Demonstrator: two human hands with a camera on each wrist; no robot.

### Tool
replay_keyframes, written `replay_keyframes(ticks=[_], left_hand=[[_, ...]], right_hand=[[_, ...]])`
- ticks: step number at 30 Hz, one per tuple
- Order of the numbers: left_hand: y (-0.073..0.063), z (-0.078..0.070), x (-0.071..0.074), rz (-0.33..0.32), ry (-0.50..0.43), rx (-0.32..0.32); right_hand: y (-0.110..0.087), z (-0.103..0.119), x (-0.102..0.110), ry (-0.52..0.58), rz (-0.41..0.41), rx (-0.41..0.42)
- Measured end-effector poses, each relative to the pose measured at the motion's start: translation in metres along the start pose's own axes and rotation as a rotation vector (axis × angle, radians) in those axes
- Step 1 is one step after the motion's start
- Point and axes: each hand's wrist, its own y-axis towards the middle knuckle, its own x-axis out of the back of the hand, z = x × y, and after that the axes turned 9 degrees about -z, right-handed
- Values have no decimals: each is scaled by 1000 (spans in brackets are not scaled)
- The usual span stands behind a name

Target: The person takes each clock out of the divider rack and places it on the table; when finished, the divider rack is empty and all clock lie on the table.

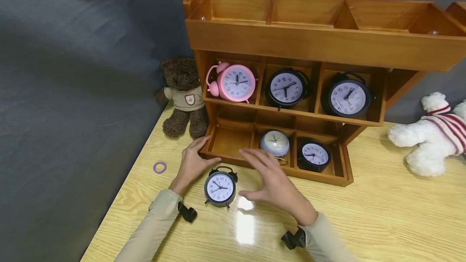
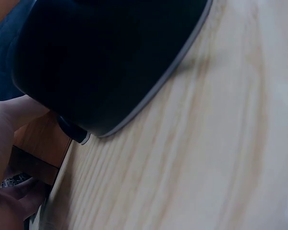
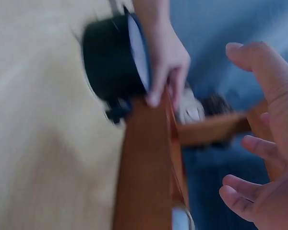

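A black twin-bell alarm clock [image 1: 220, 188] stands on the table in front of a tiered wooden shelf [image 1: 309, 178]. My left hand [image 1: 193, 165] is at the lower tier's front left corner, thumb along the front board and fingers by the side. In the left wrist view the clock's dark body [image 2: 110, 62] fills the upper part, close to that hand. Fingers spread, my right hand [image 1: 271, 181] hovers right of the clock, before the lower tier, holding nothing. The right wrist view shows its parted fingers [image 3: 264, 148] apart from the shelf.
The middle tier holds a pink alarm clock [image 1: 237, 83] and two black ones. A pale blue clock [image 1: 274, 144] and a black clock [image 1: 314, 156] sit in the lower tier. A brown teddy bear [image 1: 183, 92], a purple ring [image 1: 159, 167] and a white plush toy [image 1: 433, 132] flank the shelf.
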Motion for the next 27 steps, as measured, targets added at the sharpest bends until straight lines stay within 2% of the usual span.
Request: replay_keyframes(ticks=[7,13,20,27], left_hand=[[0,0,0,4,0,8],[0,0,0,1,1,-1],[0,0,0,-4,6,-5],[0,0,0,-8,3,-10]], right_hand=[[8,-50,27,-45,-15,-139],[10,-83,31,-57,32,-243],[14,-96,26,-63,114,-302],[19,-102,21,-117,218,-331]])
